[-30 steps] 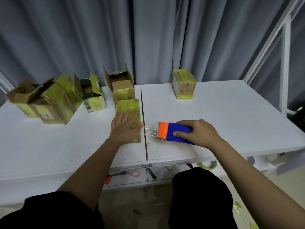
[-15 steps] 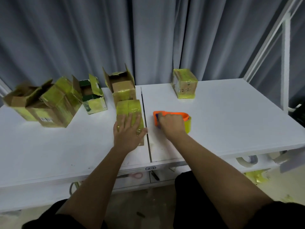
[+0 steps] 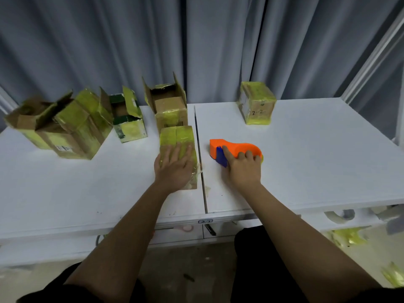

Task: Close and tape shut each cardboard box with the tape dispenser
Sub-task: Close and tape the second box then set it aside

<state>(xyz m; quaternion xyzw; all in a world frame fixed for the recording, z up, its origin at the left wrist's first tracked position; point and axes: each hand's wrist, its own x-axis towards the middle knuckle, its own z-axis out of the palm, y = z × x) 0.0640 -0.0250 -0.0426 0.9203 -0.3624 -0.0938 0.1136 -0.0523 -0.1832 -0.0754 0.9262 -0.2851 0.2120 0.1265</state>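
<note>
Since a second ago the orange and blue plastic tape dispenser (image 3: 235,150) has swung from beside the box to rest on the white table (image 3: 317,162). The right hand (image 3: 243,169) grips it, fingers curled over. The left hand (image 3: 173,168) presses flat, fingers straight, on the closed yellow-taped cardboard box (image 3: 177,136). Behind stand open-flapped boxes (image 3: 168,106).

Perhaps a packing workroom, white tables (image 3: 306,171), grey curtains (image 3: 218,40), taped cardboard boxes (image 3: 256,103), tape scraps underneath (image 3: 347,237)
</note>
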